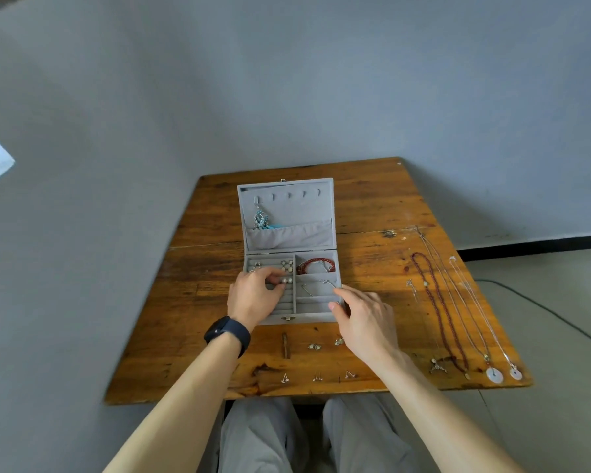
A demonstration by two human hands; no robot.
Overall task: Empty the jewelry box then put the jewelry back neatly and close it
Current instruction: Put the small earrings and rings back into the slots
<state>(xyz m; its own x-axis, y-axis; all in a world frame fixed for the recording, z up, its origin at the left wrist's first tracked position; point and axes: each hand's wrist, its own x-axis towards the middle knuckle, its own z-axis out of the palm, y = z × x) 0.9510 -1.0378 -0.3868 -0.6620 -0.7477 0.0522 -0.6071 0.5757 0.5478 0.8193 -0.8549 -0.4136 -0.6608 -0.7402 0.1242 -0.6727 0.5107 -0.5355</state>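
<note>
A grey velvet jewelry box [316, 317] stands open on the wooden table [372, 206], lid upright. A blue-silver earring [260, 218] hangs in the lid. Pearl earrings [287, 266] sit in the ring rolls, a red bead bracelet [316, 264] in the top right compartment, a thin silver chain [316, 286] below it. My left hand [256, 297] lies over the ring rolls, its fingertips pinching a pearl earring pair [286, 280]. My right hand [362, 315] rests on the box's right front corner, fingers loosely curved and holding nothing that I can see.
Several necklaces [458, 308] lie stretched out along the table's right side, with round pendants [494, 375] near the front edge. Small earrings and studs [316, 346] lie in front of the box, beside a small brown bar [285, 344]. A black cable crosses the floor at right.
</note>
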